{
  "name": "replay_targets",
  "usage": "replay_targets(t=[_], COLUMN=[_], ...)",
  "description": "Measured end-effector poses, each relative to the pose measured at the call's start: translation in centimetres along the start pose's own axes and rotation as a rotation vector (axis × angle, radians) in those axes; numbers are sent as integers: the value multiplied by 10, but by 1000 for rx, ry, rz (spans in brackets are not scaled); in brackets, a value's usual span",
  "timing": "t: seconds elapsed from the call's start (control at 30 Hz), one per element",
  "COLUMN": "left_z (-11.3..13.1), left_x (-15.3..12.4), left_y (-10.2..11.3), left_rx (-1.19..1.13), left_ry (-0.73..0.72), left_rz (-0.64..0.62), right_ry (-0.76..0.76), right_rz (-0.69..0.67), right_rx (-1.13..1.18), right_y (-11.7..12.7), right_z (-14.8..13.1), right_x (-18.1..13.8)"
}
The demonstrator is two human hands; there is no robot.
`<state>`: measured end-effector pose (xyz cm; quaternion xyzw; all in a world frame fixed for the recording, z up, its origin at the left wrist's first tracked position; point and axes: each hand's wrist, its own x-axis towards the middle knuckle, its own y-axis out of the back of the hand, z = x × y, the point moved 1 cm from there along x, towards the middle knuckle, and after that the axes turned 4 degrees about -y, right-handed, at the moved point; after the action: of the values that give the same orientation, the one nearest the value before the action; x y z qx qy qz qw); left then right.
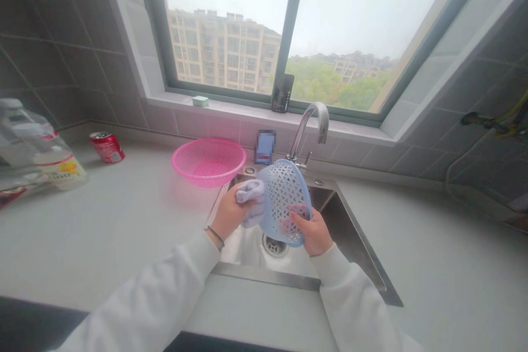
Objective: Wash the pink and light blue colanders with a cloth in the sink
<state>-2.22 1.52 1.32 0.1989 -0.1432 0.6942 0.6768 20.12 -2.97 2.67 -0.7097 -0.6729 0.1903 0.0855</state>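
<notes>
Over the sink, my right hand grips the rim of a light blue plastic colander, which is tilted on its side. Its thumb lies across the perforated wall, and the fingers show through the holes. My left hand is closed around a bunched white-and-grey cloth. That cloth is against the colander's base, on the left side. Below the colander the sink's drain is partly visible.
A pink plastic basket stands left of the sink, near a red can and plastic bottles. Behind the sink rise a curved faucet and a small propped phone. A window sill runs behind.
</notes>
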Motion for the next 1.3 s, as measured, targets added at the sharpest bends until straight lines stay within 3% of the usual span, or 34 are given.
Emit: replay_targets(t=[0.17, 0.3, 0.37, 0.43, 0.67, 0.73, 0.93, 1.17, 1.3], left_z=[19, 8, -1, -5, 17, 15, -11, 6, -2], left_x=[-14, 1, 10, 12, -17, -17, 7, -14, -8], left_y=[-12, 0, 8, 10, -20, -21, 2, -22, -17], left_rx=[21, 96, 115, 118, 37, 50, 105, 33, 55], left_ry=[-70, -71, -10, 38, -64, -67, 22, -20, -1], left_rz=[-143, -32, 74, 104, -220, -216, -31, -257, -189], right_ry=[-10, -40, -46, -38, 23, 27, 0, 27, 31], right_rz=[20, -29, -49, -45, 66, 51, 31, 103, 59], right_rx=[32, 23, 12, 9, 60, 60, 60, 74, 60], right_y=[8, 15, 16, 15, 12, 16, 19, 9, 17], right_z=[-8, -9, -7, -5, -15, -17, -14, -17, -19], right_x=[3, 3, 3, 3, 4, 3, 3, 4, 3])
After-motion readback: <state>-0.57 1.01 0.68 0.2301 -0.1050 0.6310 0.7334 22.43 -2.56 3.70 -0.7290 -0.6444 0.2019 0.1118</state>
